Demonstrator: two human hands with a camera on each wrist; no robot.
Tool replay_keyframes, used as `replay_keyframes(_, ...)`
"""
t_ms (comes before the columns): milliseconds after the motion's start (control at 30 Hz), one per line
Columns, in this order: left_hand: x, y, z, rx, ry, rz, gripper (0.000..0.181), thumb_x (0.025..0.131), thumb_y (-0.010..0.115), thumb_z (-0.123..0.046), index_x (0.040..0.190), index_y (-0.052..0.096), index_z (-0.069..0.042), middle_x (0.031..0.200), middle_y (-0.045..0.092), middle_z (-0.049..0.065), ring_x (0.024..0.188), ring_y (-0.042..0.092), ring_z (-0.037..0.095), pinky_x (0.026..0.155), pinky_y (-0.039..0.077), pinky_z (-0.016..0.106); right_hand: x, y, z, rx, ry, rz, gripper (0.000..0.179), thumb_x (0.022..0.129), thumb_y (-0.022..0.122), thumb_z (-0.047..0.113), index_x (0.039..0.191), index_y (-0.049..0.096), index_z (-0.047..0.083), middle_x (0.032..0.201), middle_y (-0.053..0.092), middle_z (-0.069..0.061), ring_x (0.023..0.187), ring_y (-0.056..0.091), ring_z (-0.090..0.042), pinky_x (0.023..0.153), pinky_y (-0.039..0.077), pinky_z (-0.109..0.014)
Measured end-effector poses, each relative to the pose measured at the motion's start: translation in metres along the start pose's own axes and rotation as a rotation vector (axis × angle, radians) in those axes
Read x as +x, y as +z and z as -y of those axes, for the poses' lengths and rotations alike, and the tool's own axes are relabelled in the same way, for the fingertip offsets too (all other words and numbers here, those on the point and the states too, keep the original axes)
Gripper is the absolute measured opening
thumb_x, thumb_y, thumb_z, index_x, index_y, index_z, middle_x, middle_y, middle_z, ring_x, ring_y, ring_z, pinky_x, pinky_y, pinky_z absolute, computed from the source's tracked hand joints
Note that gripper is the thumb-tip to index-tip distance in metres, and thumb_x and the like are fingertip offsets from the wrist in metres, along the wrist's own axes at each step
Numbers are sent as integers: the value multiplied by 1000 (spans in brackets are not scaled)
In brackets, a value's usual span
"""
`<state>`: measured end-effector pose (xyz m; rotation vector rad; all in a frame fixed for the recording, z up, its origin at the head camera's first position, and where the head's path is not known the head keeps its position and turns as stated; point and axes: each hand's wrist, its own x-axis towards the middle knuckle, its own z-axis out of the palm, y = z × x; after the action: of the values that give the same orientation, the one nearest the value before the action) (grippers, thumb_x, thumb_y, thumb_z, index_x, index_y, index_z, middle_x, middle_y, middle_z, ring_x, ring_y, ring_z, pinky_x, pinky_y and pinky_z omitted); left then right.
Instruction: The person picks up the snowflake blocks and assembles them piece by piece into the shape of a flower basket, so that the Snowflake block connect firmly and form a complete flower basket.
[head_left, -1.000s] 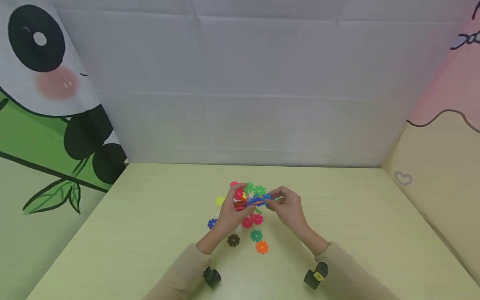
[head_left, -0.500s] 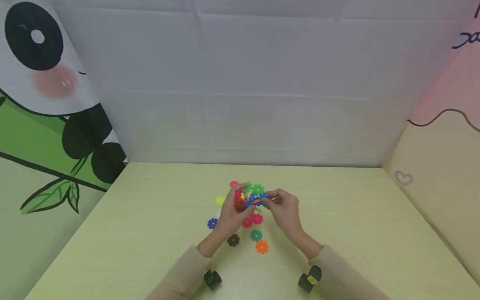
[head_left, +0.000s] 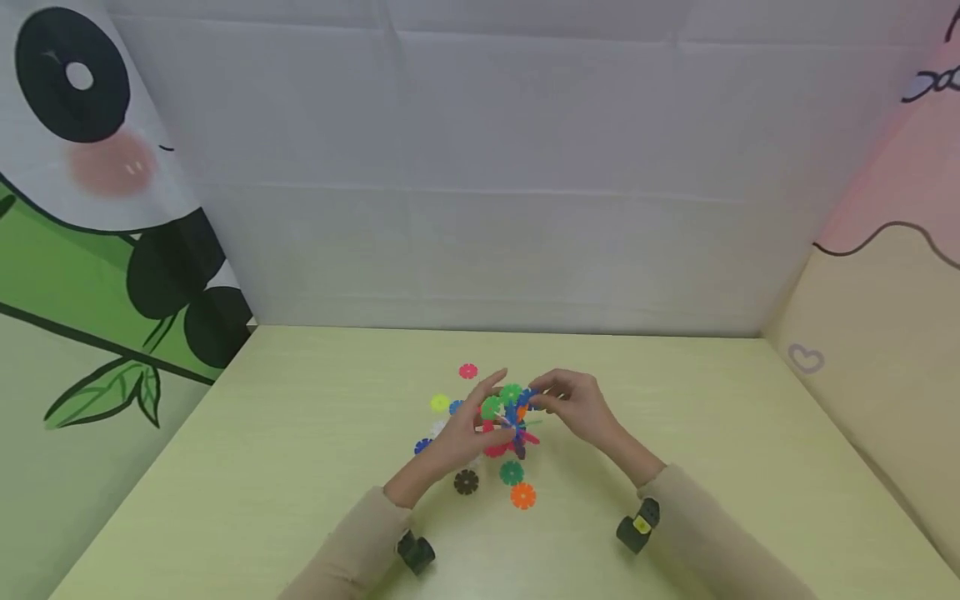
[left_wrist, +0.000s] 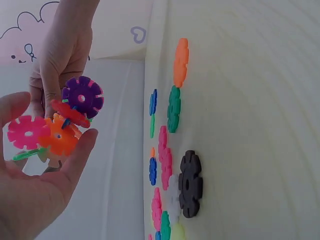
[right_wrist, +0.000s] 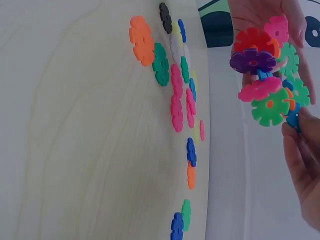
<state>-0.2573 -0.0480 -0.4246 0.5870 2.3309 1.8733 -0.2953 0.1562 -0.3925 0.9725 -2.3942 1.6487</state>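
A cluster of interlocking flower discs (right_wrist: 270,108), in red, purple, pink, green, orange and blue, is held above the table between both hands. My left hand (head_left: 459,429) holds it from the left, thumb and fingers round its side; in the left wrist view, the thumb (left_wrist: 82,152) lies by an orange disc (left_wrist: 60,139). From the right, my right hand (head_left: 581,407) pinches a blue disc (right_wrist: 293,118) at the cluster's edge between thumb and fingertips. The purple disc (left_wrist: 82,97) stands out on the side facing the left wrist camera. Fingers hide part of the cluster.
Loose discs lie on the pale table (head_left: 315,467) beneath and around the hands: orange (head_left: 523,496), teal (head_left: 512,472), black (head_left: 466,482), yellow (head_left: 440,403) and pink (head_left: 468,371) among them. A white sheet (head_left: 480,250) rises behind the table, with printed panels at both sides.
The cluster has been turned, so green discs now face up by the left fingers and a purple one hangs below. The right hand dipped left, then came back right, still pinching blue.
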Motion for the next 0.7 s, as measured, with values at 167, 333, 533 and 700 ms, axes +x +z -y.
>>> replay_keyframes(167, -4, 1, 3, 6, -3, 21, 66, 90, 64, -10, 147, 32, -12, 148, 27, 17, 122, 41, 39, 81, 52, 40, 4, -1, -23, -10, 18, 55, 13, 84, 69, -4, 97, 67, -6, 85, 69, -15, 69, 65, -31, 57, 53, -27)
replay_keyframes(333, -7, -6, 12, -14, -25, -30, 64, 89, 65, -6, 145, 36, -14, 145, 30, 18, 104, 54, 34, 75, 53, 36, 5, -18, -47, -37, 83, 124, 18, 91, 64, 4, 105, 64, -6, 91, 67, -14, 74, 65, -32, 60, 55, -36)
replay_keyframes(533, -13, -16, 11, 6, -38, -99, 67, 85, 67, -2, 144, 36, -11, 143, 34, 17, 119, 43, 35, 80, 52, 36, -1, -40, -83, -298, 242, 200, 21, 84, 71, 3, 102, 65, -6, 86, 61, -5, 78, 58, -21, 65, 50, -30)
replay_keyframes(700, -16, -18, 5, 7, -54, -102, 67, 84, 68, -1, 143, 38, -11, 146, 32, 18, 125, 36, 39, 81, 52, 38, -7, -42, -101, -333, 280, 297, 26, 80, 76, 7, 100, 65, -4, 88, 60, -4, 85, 56, -23, 74, 49, -36)
